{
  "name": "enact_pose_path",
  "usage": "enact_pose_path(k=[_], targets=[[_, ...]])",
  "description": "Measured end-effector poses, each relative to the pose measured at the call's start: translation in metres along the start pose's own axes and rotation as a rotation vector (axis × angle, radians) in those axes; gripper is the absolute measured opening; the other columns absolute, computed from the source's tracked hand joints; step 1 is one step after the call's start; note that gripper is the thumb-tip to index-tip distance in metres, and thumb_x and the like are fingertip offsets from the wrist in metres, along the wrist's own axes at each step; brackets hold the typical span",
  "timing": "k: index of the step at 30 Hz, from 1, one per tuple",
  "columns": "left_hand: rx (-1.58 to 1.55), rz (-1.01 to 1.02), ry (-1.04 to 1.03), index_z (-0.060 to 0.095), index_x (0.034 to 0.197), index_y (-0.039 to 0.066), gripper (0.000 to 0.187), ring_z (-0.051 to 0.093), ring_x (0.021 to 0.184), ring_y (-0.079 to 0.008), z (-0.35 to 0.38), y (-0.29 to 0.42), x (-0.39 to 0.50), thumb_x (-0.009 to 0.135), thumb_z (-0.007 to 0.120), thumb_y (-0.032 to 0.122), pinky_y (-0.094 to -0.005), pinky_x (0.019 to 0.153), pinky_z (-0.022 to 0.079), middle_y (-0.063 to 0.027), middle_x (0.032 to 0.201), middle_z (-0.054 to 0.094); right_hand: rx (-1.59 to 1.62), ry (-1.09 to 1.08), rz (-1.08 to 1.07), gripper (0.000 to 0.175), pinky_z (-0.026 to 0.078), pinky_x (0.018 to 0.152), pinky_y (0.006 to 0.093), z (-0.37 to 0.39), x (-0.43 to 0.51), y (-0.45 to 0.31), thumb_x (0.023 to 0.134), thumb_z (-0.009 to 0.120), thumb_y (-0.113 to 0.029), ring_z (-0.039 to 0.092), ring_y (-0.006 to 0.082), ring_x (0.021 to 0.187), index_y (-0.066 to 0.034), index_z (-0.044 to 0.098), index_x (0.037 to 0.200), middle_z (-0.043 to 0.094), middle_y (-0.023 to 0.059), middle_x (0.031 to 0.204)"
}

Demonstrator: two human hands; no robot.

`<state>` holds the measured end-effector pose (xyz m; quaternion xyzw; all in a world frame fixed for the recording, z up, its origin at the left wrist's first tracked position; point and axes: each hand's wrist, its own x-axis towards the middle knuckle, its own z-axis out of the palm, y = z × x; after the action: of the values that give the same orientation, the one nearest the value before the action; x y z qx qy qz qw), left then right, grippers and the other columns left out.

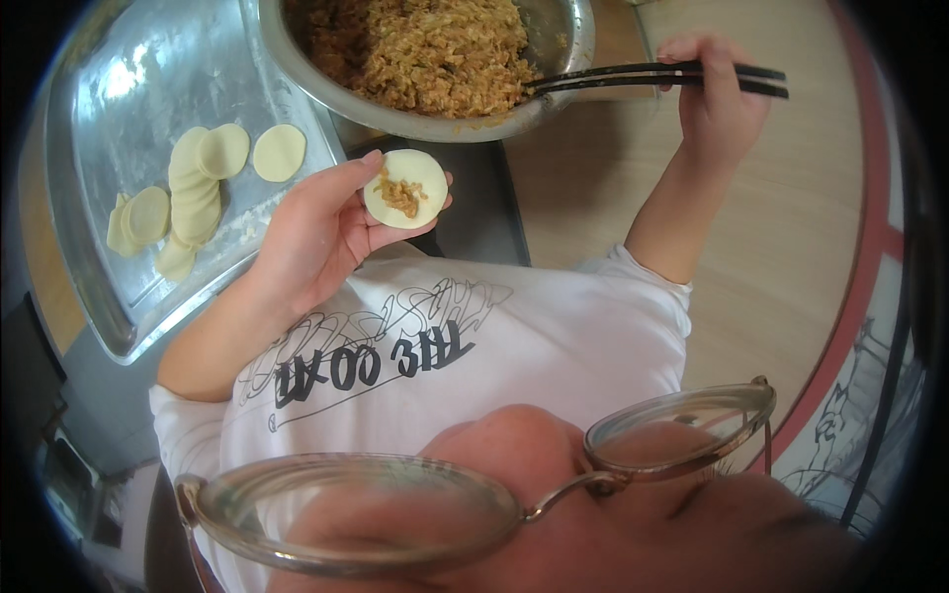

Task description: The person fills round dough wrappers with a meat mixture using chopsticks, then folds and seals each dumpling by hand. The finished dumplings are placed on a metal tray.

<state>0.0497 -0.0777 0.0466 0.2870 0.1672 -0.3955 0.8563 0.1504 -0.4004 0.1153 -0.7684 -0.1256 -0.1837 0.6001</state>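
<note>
On the fingers of my left hand (pixel 315 222) rests a round dough wrapper (pixel 428 172), its near edge under my thumb. A small clump of minced filling (pixel 401 195) lies at the wrapper's middle. My right hand (pixel 718 104) grips a pair of black chopsticks (pixel 630 77) near their thick ends. Their tips reach over the rim of a large metal bowl (pixel 474 132) and touch the heap of minced filling (pixel 445 55) inside it. The bowl stands just beyond my left hand, and its far side is cut off by the picture's top edge.
To the left, a metal tray (pixel 118 170) holds an overlapping row of dough wrappers (pixel 194 196), a smaller stack (pixel 144 215) and a single wrapper (pixel 279 153). White flour dusts its surface. A dark flat surface (pixel 482 200) lies under the bowl. Wood-look floor (pixel 786 222) spreads at right.
</note>
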Motion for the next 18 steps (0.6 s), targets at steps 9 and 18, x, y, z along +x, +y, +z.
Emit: enact_pose_path(k=[9,18], targets=[[0.023,0.087,-0.026,0.049,0.127,-0.017,0.044,0.064,0.115,-0.0333,-0.002,0.0,-0.004,0.105,0.039,0.019,-0.0397,0.1,0.053,-0.0267,0.124,0.062,0.074,-0.279,0.104,0.026,0.044,0.057,0.0255,0.017,0.004,-0.006,0.092,0.064,-0.014,0.058,0.0151,0.062,-0.0006,0.064,0.07,0.063,0.0089,0.069],[0.009,0.109,-0.084,0.048,0.129,-0.017,0.044,0.063,0.115,-0.0343,-0.002,0.004,-0.002,0.104,0.038,0.018,-0.0401,0.1,0.054,-0.0274,0.126,0.061,0.405,-0.068,-0.045,0.039,0.046,0.046,0.0281,0.036,-0.05,0.008,0.103,0.052,-0.022,0.057,0.0207,0.057,0.0055,0.061,0.078,0.059,0.0158,0.073]])
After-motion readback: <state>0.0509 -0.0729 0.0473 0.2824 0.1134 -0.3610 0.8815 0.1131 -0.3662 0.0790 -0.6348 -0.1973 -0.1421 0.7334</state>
